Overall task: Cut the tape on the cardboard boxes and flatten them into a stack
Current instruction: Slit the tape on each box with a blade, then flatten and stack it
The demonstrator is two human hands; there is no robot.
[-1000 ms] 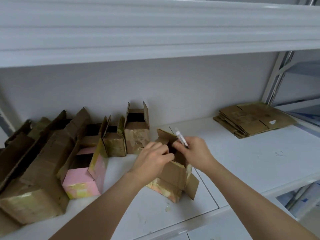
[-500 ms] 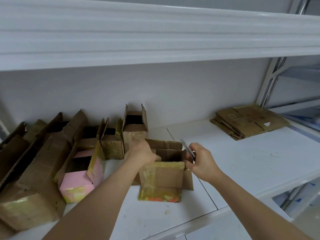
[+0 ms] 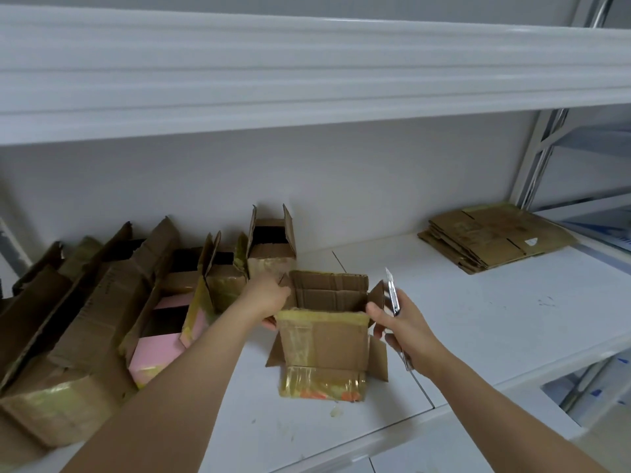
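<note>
Box (image 3: 324, 339): open, flaps up, on shelf (image 3: 478, 319).
My L hand (image 3: 269, 298): grips box's left wall.
My R hand (image 3: 406, 326): grips knife (image 3: 392, 295), thumb on box.

A small brown box (image 3: 324, 339) stands open between the fingers, flaps up, yellowed tape across its near face and loose bottom flap. The cutter (image 3: 393, 295) rises from the right fingers (image 3: 375, 310), just right of the box. Left of the left fingers (image 3: 269, 323) open boxes (image 3: 102, 322) stand in a row; the flat stack (image 3: 495, 237) lies well right.
</note>
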